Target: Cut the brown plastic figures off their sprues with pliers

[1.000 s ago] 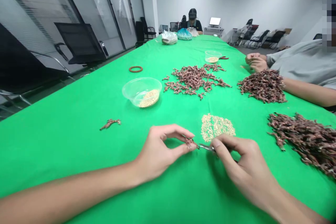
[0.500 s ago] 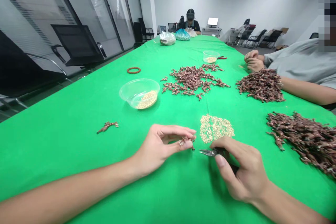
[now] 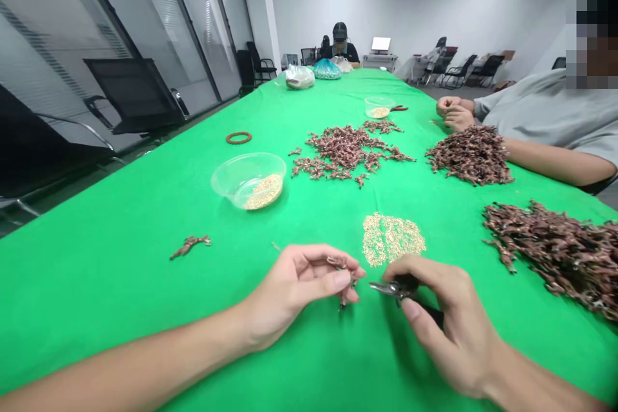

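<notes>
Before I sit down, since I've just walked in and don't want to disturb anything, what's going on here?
The left hand pinches a small brown piece over the green cloth. The right hand holds pliers, apart from the piece. Loose golden bits lie beyond the right hand; a see-through bowl to the left holds similar ones. A person in grey sits at right.

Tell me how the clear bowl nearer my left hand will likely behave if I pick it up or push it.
The clear bowl is probably light and slightly flexible, since its see-through walls look thin. The small gold-colored bits lie toward its right side, so they might shift and weigh it unevenly.
</notes>
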